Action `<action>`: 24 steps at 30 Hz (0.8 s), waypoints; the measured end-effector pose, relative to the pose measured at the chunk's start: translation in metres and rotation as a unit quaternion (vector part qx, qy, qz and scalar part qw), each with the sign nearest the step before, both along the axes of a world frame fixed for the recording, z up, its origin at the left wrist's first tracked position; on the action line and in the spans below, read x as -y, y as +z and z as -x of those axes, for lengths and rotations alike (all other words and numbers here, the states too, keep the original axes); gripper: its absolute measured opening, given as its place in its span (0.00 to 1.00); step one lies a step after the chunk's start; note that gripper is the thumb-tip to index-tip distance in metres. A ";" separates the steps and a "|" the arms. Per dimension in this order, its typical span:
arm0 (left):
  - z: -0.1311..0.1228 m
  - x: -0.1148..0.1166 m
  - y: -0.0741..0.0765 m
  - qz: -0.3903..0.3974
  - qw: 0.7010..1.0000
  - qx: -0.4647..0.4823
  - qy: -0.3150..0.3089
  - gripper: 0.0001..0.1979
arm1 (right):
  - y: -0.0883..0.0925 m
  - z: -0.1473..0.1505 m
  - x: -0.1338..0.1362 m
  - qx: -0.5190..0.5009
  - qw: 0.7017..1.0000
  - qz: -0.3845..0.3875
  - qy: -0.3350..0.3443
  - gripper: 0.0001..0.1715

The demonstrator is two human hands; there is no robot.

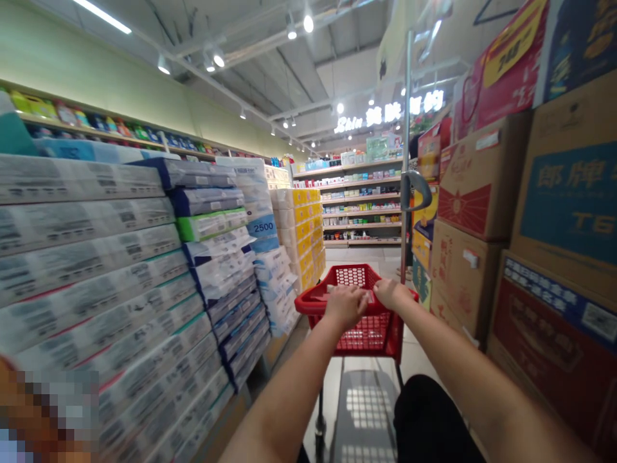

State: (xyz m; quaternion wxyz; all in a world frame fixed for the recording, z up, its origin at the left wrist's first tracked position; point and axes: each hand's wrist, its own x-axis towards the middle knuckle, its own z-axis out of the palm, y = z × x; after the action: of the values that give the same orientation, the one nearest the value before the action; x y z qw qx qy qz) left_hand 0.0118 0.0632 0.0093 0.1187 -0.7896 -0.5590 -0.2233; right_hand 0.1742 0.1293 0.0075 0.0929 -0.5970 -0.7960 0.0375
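Observation:
A red plastic shopping cart basket (pixel 354 278) stands in front of me in a store aisle. My left hand (pixel 345 305) is closed over the near rim of the basket. My right hand (pixel 389 292) is closed on the same rim just to the right, close beside the left hand. Both arms reach forward from the bottom of the view. Something pale lies inside the basket under my hands; I cannot make out what it is.
Stacked packs of tissue paper (pixel 120 270) wall the aisle on the left. Piled cardboard boxes (pixel 520 212) line the right. A metal pole (pixel 405 161) stands by the boxes. Shelves of goods (pixel 359 206) close the far end. The floor (pixel 366 257) runs ahead.

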 end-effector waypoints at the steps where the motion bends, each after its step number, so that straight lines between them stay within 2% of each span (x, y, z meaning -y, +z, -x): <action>1: -0.001 -0.001 0.000 0.000 1.000 0.009 -0.012 0.19 | 0.000 0.001 0.000 0.004 1.000 -0.007 0.006 0.26; 3: -0.001 -0.006 0.000 0.042 0.996 0.045 0.058 0.21 | 0.000 0.002 0.002 0.012 0.999 -0.030 0.014 0.28; 5: -0.002 -0.010 -0.002 0.067 0.986 0.063 0.136 0.21 | -0.001 0.003 0.003 0.059 0.995 -0.058 0.054 0.27; 6: -0.002 -0.011 -0.003 0.056 0.986 0.058 0.145 0.19 | -0.002 0.003 0.004 0.089 0.990 -0.070 0.080 0.25; 9: -0.003 -0.012 -0.006 -0.020 0.997 0.030 0.064 0.15 | -0.004 0.001 0.004 0.153 0.971 -0.106 0.147 0.22; 11: -0.002 -0.011 -0.005 -0.012 0.999 0.037 0.030 0.16 | -0.004 -0.001 0.003 0.168 0.963 -0.125 0.172 0.22; 12: -0.002 -0.011 -0.004 0.019 0.998 0.046 0.040 0.17 | -0.004 -0.002 0.003 0.175 0.959 -0.128 0.182 0.21; 14: -0.002 -0.012 -0.002 0.089 0.987 0.066 0.115 0.19 | -0.004 -0.002 0.002 0.183 0.957 -0.121 0.188 0.19; 15: -0.002 -0.012 -0.001 0.097 0.984 0.064 0.138 0.19 | -0.004 -0.002 0.002 0.184 0.958 -0.114 0.187 0.19; 17: -0.003 -0.011 -0.001 0.060 0.989 0.050 0.124 0.18 | -0.003 -0.002 0.001 0.182 0.961 -0.100 0.182 0.19; 19: -0.003 -0.009 -0.002 0.022 0.997 0.043 0.062 0.18 | -0.002 -0.003 0.001 0.178 0.963 -0.087 0.183 0.18; 21: -0.001 -0.006 -0.001 0.052 0.997 0.056 0.021 0.18 | -0.001 -0.005 0.002 0.173 0.963 -0.077 0.190 0.18; 24: 0.001 -0.005 0.000 0.128 0.986 0.078 0.075 0.20 | -0.001 -0.007 0.004 0.157 0.968 -0.066 0.184 0.18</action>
State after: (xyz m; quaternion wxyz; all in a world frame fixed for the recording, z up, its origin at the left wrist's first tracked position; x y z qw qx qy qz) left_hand 0.0105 0.0682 0.0095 -0.0105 -0.7342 -0.6482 -0.2014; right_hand 0.1814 0.1255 0.0064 -0.0029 -0.4311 -0.8975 -0.0930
